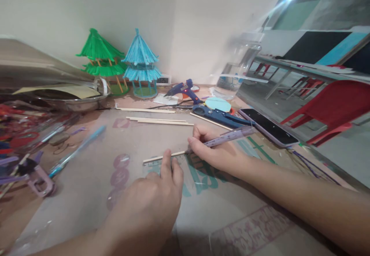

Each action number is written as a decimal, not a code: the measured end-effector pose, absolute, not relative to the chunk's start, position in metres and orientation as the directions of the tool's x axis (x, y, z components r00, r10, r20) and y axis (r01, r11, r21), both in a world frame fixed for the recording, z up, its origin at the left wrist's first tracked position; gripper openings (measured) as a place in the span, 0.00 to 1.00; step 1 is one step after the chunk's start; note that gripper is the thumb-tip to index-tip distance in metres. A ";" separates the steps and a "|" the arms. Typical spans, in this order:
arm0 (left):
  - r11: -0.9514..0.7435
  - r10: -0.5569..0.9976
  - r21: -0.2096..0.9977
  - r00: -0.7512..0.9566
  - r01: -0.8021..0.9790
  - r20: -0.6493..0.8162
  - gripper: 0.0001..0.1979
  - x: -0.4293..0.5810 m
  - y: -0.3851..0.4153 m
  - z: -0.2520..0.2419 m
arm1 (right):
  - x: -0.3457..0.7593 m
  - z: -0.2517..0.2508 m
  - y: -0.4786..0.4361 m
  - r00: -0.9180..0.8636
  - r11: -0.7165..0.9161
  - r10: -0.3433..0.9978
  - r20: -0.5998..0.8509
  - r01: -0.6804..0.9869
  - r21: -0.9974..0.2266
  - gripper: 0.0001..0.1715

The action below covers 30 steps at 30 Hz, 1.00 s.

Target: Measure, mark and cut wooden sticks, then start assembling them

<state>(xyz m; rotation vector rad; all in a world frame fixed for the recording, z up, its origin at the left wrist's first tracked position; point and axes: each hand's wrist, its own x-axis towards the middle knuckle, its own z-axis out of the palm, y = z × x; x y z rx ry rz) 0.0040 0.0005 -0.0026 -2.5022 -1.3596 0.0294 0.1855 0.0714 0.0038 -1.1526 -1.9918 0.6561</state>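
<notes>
A thin wooden stick lies along a clear ruler on the covered tabletop. The fingertips of my left hand press down on both, holding them in place, with the index and middle fingers extended. My right hand pinches a purple patterned pen, whose tip is near the right end of the stick. Part of the ruler is hidden under my hands. Several more wooden sticks lie just beyond.
Behind stand a green tiered model pavilion and a blue one. A glue gun, a dark blue cutter tool and a phone lie right of centre. Clutter, a purple clip and a blue pen are left.
</notes>
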 end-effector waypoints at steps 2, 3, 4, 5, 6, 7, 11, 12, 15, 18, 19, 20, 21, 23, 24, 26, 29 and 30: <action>-0.548 0.781 -0.348 0.614 0.760 0.111 0.30 0.003 0.000 -0.003 | 0.185 0.004 0.072 -0.351 0.488 0.869 0.347 0.497 -0.718 0.13; -0.554 0.768 -0.382 0.631 0.740 0.108 0.30 0.002 0.000 -0.003 | 0.185 0.004 0.072 -0.358 0.491 0.867 0.347 0.490 -0.720 0.13; -0.550 0.767 -0.399 0.633 0.734 0.107 0.30 0.002 0.000 -0.003 | 0.185 0.004 0.073 -0.364 0.494 0.864 0.347 0.485 -0.722 0.13; -0.545 0.767 -0.412 0.633 0.730 0.106 0.31 0.002 -0.001 -0.003 | 0.185 0.004 0.073 -0.370 0.497 0.862 0.347 0.481 -0.722 0.13; -0.542 0.766 -0.425 0.634 0.725 0.105 0.31 0.002 0.000 -0.003 | 0.185 0.004 0.073 -0.376 0.503 0.858 0.349 0.478 -0.720 0.14; -0.540 0.763 -0.440 0.638 0.717 0.104 0.32 0.002 0.000 -0.003 | 0.185 0.004 0.074 -0.382 0.507 0.855 0.351 0.477 -0.718 0.14; -0.529 0.745 -0.492 0.657 0.691 0.121 0.33 0.004 0.000 0.000 | 0.185 0.004 0.074 -0.398 0.516 0.849 0.347 0.484 -0.706 0.14; -0.528 0.742 -0.501 0.659 0.686 0.120 0.33 0.005 0.000 0.001 | 0.185 0.004 0.074 -0.402 0.514 0.850 0.341 0.490 -0.704 0.14; -0.525 0.757 -0.516 0.649 0.676 0.081 0.34 0.008 0.000 0.005 | 0.185 0.004 0.073 -0.410 0.503 0.854 0.320 0.496 -0.708 0.14; -0.526 0.770 -0.518 0.636 0.675 0.047 0.35 0.008 0.000 0.008 | 0.185 0.005 0.072 -0.421 0.503 0.851 0.313 0.483 -0.717 0.13; -0.526 0.768 -0.517 0.638 0.675 0.052 0.34 0.008 -0.001 0.008 | 0.185 0.006 0.072 -0.426 0.509 0.847 0.317 0.479 -0.715 0.13; -0.526 0.762 -0.517 0.644 0.676 0.066 0.34 0.007 -0.001 0.007 | 0.185 0.006 0.072 -0.429 0.515 0.844 0.322 0.480 -0.710 0.13; -0.525 0.757 -0.516 0.649 0.677 0.080 0.34 0.006 -0.001 0.007 | 0.185 0.006 0.072 -0.430 0.520 0.842 0.326 0.484 -0.704 0.13; -0.526 0.750 -0.512 0.654 0.679 0.098 0.34 0.005 -0.001 0.005 | 0.185 0.007 0.072 -0.429 0.524 0.841 0.330 0.494 -0.694 0.14; -0.529 0.747 -0.510 0.657 0.679 0.099 0.34 0.004 -0.001 0.004 | 0.184 0.007 0.071 -0.427 0.523 0.842 0.330 0.498 -0.692 0.14; -0.538 0.751 -0.502 0.656 0.677 0.078 0.34 0.004 0.000 0.004 | 0.184 0.008 0.071 -0.425 0.522 0.844 0.329 0.502 -0.690 0.14; -0.545 0.779 -0.494 0.627 0.678 0.001 0.34 0.007 0.002 0.005 | 0.184 0.008 0.071 -0.426 0.517 0.846 0.319 0.510 -0.688 0.14; -0.542 0.790 -0.494 0.612 0.680 -0.025 0.35 0.008 0.002 0.005 | 0.184 0.008 0.071 -0.427 0.513 0.848 0.314 0.511 -0.690 0.14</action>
